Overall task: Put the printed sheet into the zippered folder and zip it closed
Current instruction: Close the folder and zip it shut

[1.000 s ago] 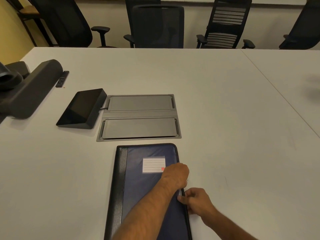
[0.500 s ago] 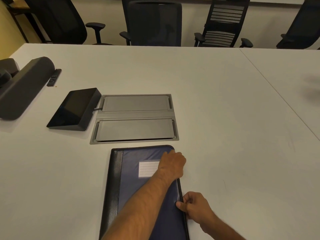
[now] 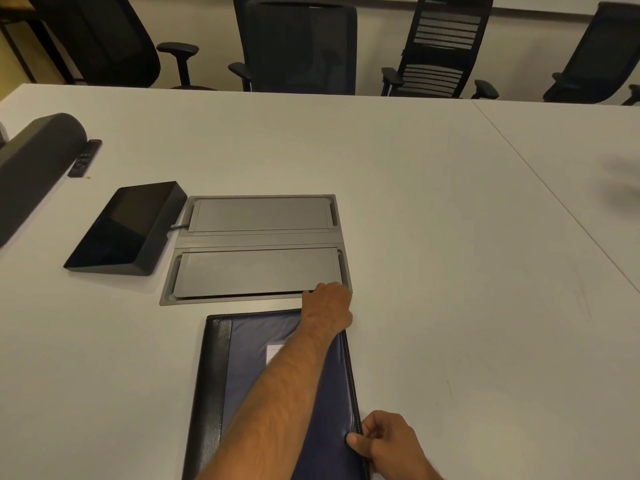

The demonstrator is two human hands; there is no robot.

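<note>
The folder (image 3: 277, 386) is lying closed on the counter (image 3: 450, 271). Its right edge is being pinched by the right hand (image 3: 388, 445); the left hand (image 3: 327, 306) is closed at the far corner, its grip hidden. The cover is judged light, flexible and somewhat slick; edge holds are advised.

Your left hand (image 3: 329, 306) and right hand (image 3: 384, 441) are both bare, without gloves, rings or a watch. Both forearms are uncovered as far as they show, lightly haired; no sleeve comes into view.
</note>
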